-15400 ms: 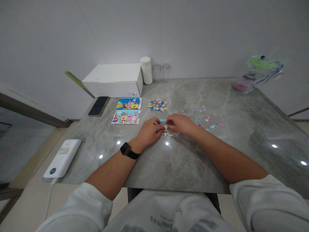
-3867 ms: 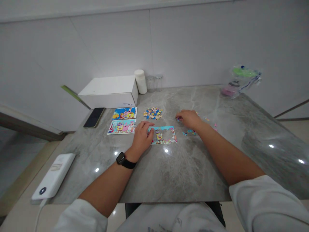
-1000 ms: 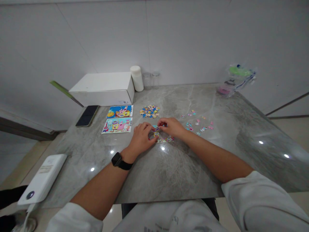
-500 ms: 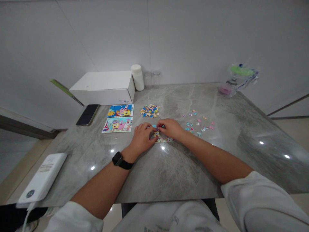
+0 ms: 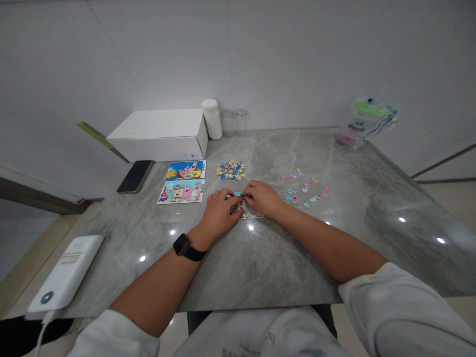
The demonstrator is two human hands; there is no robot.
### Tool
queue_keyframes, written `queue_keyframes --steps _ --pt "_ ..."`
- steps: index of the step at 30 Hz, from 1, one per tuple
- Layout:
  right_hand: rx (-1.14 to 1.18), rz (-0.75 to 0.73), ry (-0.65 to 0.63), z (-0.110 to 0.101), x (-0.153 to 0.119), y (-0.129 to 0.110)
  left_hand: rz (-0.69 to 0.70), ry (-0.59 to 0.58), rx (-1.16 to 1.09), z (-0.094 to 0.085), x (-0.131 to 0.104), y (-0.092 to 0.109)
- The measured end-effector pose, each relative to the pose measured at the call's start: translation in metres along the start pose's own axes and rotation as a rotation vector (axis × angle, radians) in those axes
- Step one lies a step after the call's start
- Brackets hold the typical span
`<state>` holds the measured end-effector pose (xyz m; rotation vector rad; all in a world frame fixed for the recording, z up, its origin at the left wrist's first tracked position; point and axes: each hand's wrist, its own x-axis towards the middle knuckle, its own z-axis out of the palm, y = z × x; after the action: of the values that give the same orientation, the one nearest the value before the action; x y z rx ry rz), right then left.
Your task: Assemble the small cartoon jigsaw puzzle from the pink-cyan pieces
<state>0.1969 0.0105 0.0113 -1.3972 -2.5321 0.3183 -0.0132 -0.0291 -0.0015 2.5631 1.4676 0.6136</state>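
Observation:
A partly assembled jigsaw puzzle [image 5: 251,213] lies flat on the table in front of me, largely covered by my hands. My left hand [image 5: 220,213], with a black watch on its wrist, grips the puzzle's left side, its fingers curled along the top and its thumb lower down. From the right, my right hand [image 5: 263,197] pinches a small puzzle piece at the puzzle's upper part; the fingertips mostly hide it. Loose pieces [image 5: 292,191] are scattered right of my right hand. Beyond the hands sits a heap of blue and yellow pieces [image 5: 231,170].
Two cartoon picture cards [image 5: 181,192] lie to the left, near a phone [image 5: 135,177]. A white box [image 5: 156,136], a white bottle [image 5: 212,120] and two clear glasses [image 5: 241,123] stand along the wall. A plastic bag [image 5: 366,124] is at back right, a white power bank [image 5: 67,273] at front left.
My right hand has shifted very slightly, its fingertips still at the puzzle's upper part. My left hand stays almost where it was.

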Motion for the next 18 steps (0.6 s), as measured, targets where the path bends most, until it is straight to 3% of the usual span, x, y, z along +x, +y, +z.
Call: queue_keyframes --steps 7,18 --pt "0.005 -0.002 0.026 -0.0036 -0.0017 -0.0006 0.002 0.003 -0.024 0.0017 -0.0003 -0.0017" --pt "-0.008 0.008 -0.043 -0.0098 -0.0022 -0.0021 -0.019 -0.049 0.019 0.0007 -0.0001 -0.0011"
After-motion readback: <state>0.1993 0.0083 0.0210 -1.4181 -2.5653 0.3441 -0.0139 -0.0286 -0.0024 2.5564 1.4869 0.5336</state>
